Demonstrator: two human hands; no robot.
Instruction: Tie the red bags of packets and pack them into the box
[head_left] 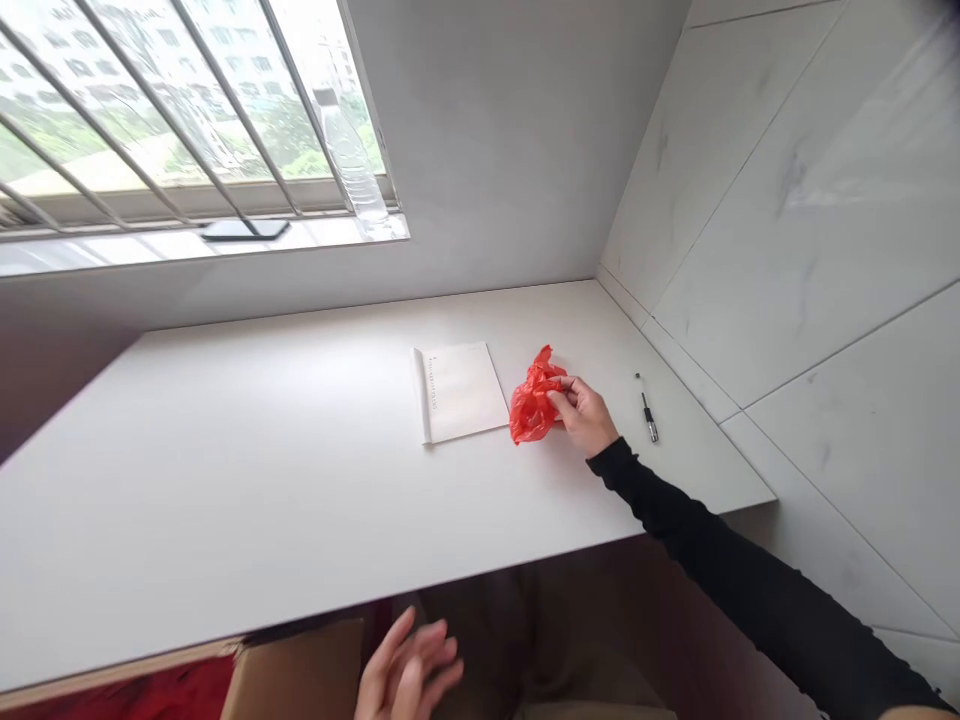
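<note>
Over the right part of the white table, my right hand pinches a crumpled red plastic bag between thumb and fingers. Just left of the bag lies a notepad with its cover folded at the left edge and small writing along that side. My left hand hangs below the table's front edge, fingers spread and slightly blurred, with nothing in it. To the right of my right hand rests a black and clear pen.
A clear plastic bottle stands on the window sill, with a dark flat phone-like object beside it. Tiled wall borders the table on the right. Under the front edge sits an open cardboard box near red material.
</note>
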